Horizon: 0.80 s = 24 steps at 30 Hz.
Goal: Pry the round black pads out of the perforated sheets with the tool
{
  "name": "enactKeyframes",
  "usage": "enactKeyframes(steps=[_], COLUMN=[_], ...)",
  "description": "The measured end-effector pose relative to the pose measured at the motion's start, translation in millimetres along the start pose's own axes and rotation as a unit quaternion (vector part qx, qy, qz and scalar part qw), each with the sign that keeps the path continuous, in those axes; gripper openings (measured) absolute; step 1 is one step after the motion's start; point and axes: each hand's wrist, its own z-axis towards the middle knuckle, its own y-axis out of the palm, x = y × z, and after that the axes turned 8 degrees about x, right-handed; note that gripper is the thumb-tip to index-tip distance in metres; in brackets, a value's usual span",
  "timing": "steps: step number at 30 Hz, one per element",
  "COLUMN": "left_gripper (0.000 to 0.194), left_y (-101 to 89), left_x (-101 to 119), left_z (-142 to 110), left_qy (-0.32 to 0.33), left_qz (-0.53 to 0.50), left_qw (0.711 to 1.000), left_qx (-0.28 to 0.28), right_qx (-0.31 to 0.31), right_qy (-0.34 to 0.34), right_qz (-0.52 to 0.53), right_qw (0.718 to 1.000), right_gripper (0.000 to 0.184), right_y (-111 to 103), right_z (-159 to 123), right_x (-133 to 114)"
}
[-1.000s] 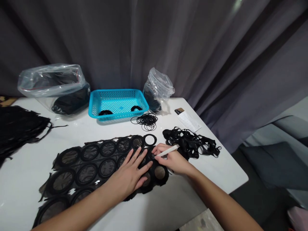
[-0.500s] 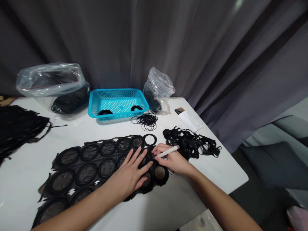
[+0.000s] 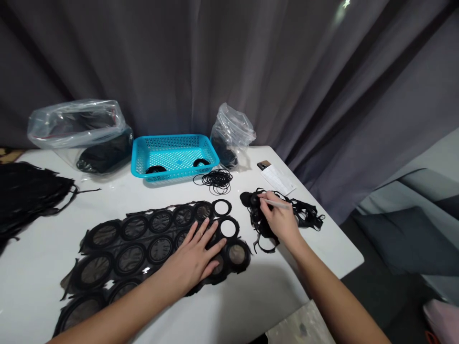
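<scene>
A black rubbery sheet (image 3: 111,260) with rows of raised rings lies across the table. My left hand (image 3: 195,255) rests flat on its right part, fingers spread. Near that end, two rings show bare white table through their openings; the other rings have thin dark film across them. My right hand (image 3: 279,215) grips a slim white pen-shaped tool (image 3: 276,204), whose tip I cannot make out. That hand is over a tangled heap of black cut-outs and scraps (image 3: 310,212), its fingertips at a small dark round piece (image 3: 255,199).
Behind the sheet stand a blue basket (image 3: 175,177) with black rings inside, a pile of thin black rings (image 3: 217,179) and clear bags (image 3: 77,126) (image 3: 233,129). More black sheets (image 3: 32,196) are stacked left. A phone (image 3: 263,165) and paper (image 3: 278,179) lie back right.
My right hand has moved right with the tool, from the sheet to the scrap heap. A second ring now has an open centre where the hand was. My left hand stays put.
</scene>
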Motion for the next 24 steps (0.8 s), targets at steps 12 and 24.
enactKeyframes(steps=[12,24], left_gripper=[0.062,0.063], left_y=[-9.9,-9.7], left_x=[28.0,27.7], left_z=[-17.8,-17.4], left_qy=[0.053,0.054], left_qz=[-0.073,-0.077], left_qw=[0.995,0.995], left_qx=[-0.044,-0.037], right_qx=[-0.241,-0.264], right_qy=[0.012,0.012], right_qz=[0.166,0.162], right_qw=[0.956,0.951], right_gripper=[0.015,0.021], right_y=[-3.4,-4.7], right_z=[-75.7,-73.8], right_x=[-35.3,-35.9])
